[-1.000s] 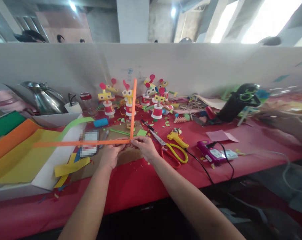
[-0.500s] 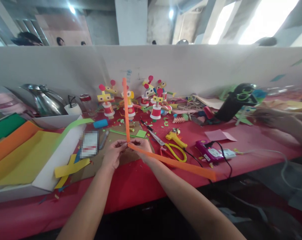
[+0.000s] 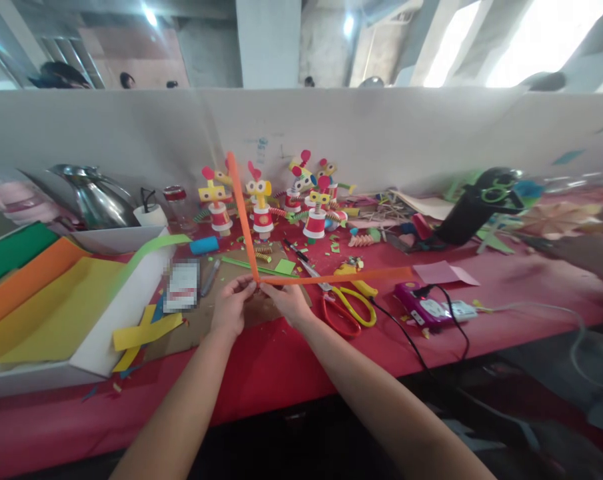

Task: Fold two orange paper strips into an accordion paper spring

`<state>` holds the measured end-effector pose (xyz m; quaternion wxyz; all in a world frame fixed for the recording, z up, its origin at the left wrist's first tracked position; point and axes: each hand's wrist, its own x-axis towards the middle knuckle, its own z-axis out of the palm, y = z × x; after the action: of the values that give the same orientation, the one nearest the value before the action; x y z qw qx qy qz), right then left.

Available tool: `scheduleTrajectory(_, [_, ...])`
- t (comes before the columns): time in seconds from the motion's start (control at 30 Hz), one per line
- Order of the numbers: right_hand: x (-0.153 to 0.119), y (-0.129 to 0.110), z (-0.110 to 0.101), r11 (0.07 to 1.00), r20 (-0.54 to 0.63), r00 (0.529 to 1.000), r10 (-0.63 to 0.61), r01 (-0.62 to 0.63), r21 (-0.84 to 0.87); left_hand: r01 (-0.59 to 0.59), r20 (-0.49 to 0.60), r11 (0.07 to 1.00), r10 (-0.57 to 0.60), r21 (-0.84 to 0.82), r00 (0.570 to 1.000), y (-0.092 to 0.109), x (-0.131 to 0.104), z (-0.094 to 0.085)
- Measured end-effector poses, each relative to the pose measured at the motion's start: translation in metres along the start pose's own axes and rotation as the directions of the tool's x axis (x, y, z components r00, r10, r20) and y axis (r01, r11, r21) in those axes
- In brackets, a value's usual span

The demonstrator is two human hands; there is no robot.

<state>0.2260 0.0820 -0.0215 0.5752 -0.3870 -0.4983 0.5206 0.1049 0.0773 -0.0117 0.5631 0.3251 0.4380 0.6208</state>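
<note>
Two long orange paper strips (image 3: pixel 244 217) meet at a corner, one standing up and leaning left, the other stretching out to the right. At that corner my left hand (image 3: pixel 234 301) pinches them between thumb and fingers. My right hand (image 3: pixel 287 300) pinches the same corner from the other side, its fingertips close to the left ones. Below lies a brown cardboard piece (image 3: pixel 201 323). Scissors (image 3: pixel 348 307) with red and yellow handles and a yellow glue gun (image 3: pixel 358 281), partly covered by the right-hand strip, rest right of my hands.
Several paper-cup figures (image 3: pixel 264 217) stand at the back. A white box (image 3: pixel 116 307) of coloured sheets is at left, near a steel jug (image 3: pixel 91 197). A purple power strip (image 3: pixel 421 310) with cables sits right. Another person's hand (image 3: pixel 586 257) is at far right.
The right-hand strip has swung up from pointing down toward the table edge to nearly level. The upright strip now leans further left. Both hands still pinch the corner.
</note>
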Motion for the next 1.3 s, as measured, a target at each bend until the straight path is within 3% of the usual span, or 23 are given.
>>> scheduleTrajectory(0.17, [0.000, -0.004, -0.003, 0.999, 0.008, 0.999, 0.047, -0.047, 0.011, 0.117, 0.071, 0.993, -0.118, 0.021, 0.990, 0.008, 0.000, -0.005])
scheduleTrajectory(0.37, [0.000, -0.005, -0.003, 0.998, 0.086, 0.995, 0.057, -0.059, 0.023, 0.019, 0.042, 0.986, -0.027, 0.168, 0.999, 0.005, 0.003, -0.010])
scheduleTrajectory(0.63, [0.002, -0.007, -0.004, 0.975, 0.076, 0.988, 0.135, -0.147, 0.169, 0.038, -0.004, 0.994, -0.038, 0.106, 0.999, 0.002, 0.003, -0.006])
scheduleTrajectory(0.83, [0.004, -0.008, -0.005, 0.950, 0.095, 0.977, 0.190, -0.207, 0.232, 0.084, 0.019, 0.996, -0.085, 0.031, 0.996, 0.002, 0.002, -0.005])
scheduleTrajectory(1.17, [0.006, -0.005, -0.006, 0.996, 0.022, 0.996, 0.087, -0.087, -0.012, 0.157, -0.051, 0.983, -0.153, 0.091, 0.987, 0.009, 0.000, -0.003])
scheduleTrajectory(1.3, [0.006, -0.007, -0.006, 0.993, 0.038, 0.994, 0.103, -0.105, 0.058, 0.112, 0.036, 0.990, -0.116, 0.081, 0.993, 0.012, 0.000, -0.003])
